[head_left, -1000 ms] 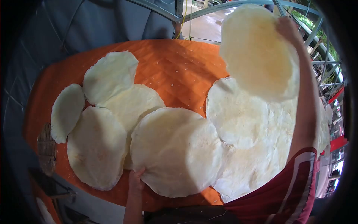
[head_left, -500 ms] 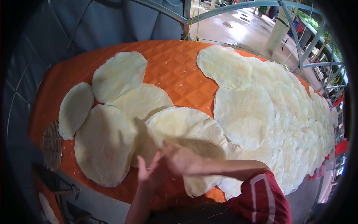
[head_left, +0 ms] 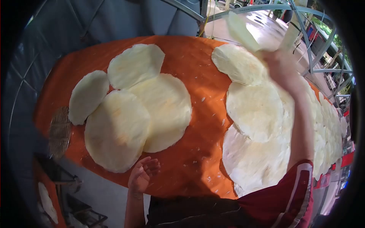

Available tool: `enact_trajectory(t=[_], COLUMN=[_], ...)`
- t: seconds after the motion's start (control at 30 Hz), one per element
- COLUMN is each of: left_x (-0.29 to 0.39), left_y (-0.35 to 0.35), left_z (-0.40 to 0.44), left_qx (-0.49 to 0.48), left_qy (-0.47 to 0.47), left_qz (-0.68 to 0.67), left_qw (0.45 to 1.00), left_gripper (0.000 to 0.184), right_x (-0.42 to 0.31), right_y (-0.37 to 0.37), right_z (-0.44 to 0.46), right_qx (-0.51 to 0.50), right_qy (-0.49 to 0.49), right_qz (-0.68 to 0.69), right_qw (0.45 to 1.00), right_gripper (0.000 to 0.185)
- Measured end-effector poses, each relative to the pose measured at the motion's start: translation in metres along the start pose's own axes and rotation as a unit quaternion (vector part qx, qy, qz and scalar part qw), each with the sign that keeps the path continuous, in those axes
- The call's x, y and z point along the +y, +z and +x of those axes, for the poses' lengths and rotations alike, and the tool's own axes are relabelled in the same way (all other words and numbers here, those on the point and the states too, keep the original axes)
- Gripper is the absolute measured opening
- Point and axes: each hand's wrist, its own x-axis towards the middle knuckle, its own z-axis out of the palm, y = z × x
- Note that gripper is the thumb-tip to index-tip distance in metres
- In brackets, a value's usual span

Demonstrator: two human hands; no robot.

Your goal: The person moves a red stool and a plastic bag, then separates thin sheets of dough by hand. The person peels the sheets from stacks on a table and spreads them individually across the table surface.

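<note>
Several pale, thin round flatbreads lie on an orange cloth. My right hand (head_left: 276, 64), blurred by motion, reaches to the far right side above the overlapping rows. A flatbread (head_left: 240, 32) juts up and left from its fingers, tilted above the cloth's far edge. Beneath that arm lie a large flatbread (head_left: 254, 110) and other overlapping ones. My left hand (head_left: 141, 174) hovers at the near edge, palm turned inward, with loosely bent fingers apart and nothing in them. Just beyond it lies a flatbread (head_left: 116, 131) overlapping another flatbread (head_left: 167, 112).
The orange cloth (head_left: 205, 152) covers the table. At its left edge lies a round woven piece (head_left: 60, 132). Metal frame bars (head_left: 262, 8) cross behind the table, and a grey sheet (head_left: 125, 22) hangs at the back left. Another orange surface with flatbread stands lower left.
My right hand has swung from the near middle to the far right with a flatbread. The middle flatbread has left its place, baring cloth. My left hand has drawn back slightly. The view has shifted.
</note>
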Motion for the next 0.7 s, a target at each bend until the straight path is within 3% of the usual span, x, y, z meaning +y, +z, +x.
enact_trajectory(t=[0.07,0.1,0.17,0.2,0.27,0.3,0.4,0.5,0.53,0.63,0.67,0.7], left_x=[0.004,0.009,0.018,0.023,0.029,0.031,0.04,0.039,0.039,0.042,0.042,0.041], left_y=[-0.014,-0.02,-0.035,-0.042,-0.056,-0.063,-0.075,-0.094,-0.096,-0.102,-0.103,-0.105], left_z=[-0.016,-0.021,-0.03,-0.031,-0.032,-0.033,-0.035,-0.044,-0.045,-0.049,-0.05,-0.049], left_qx=[0.028,0.046,0.06,0.053,0.042,0.037,0.03,-0.014,-0.032,-0.055,-0.057,-0.065], left_qy=[0.002,-0.001,-0.002,-0.002,-0.009,-0.014,-0.075,-0.137,-0.154,-0.2,-0.216,-0.234], left_qz=[0.002,0.005,0.008,0.007,0.004,0.003,-0.046,-0.073,-0.079,-0.111,-0.123,-0.131], left_qw=[1.0,0.999,0.998,0.999,0.999,0.999,0.996,0.988,0.984,0.972,0.967,0.961], left_gripper=[0.047,0.045,0.043,0.042,0.041,0.041,0.038,0.04,0.04,0.039,0.038,0.039], right_x=[-0.028,-0.03,-0.057,-0.082,-0.147,-0.18,-0.234,-0.233,-0.225,-0.215,-0.218,-0.22], right_y=[0.08,0.14,0.222,0.255,0.261,0.252,0.273,0.311,0.32,0.256,0.259,0.262], right_z=[-0.015,-0.035,-0.072,-0.09,-0.107,-0.11,-0.12,-0.11,-0.104,-0.06,-0.058,-0.06], right_qx=[-0.06,-0.072,-0.097,-0.145,-0.186,-0.169,-0.012,0.005,0.051,-0.154,-0.185,-0.189], right_qy=[0.009,-0.055,-0.024,0.016,0.147,0.233,0.332,0.441,0.471,0.593,0.604,0.572], right_qz=[-0.028,-0.104,0.121,0.121,0.287,0.444,0.419,0.402,0.419,0.548,0.547,0.55], right_qw=[0.998,0.99,0.988,0.982,0.928,0.848,0.845,0.802,0.775,0.569,0.549,0.579], right_gripper=[0.035,0.04,0.063,0.065,0.068,0.068,0.069,0.078,0.06,0.033,0.02,0.019])
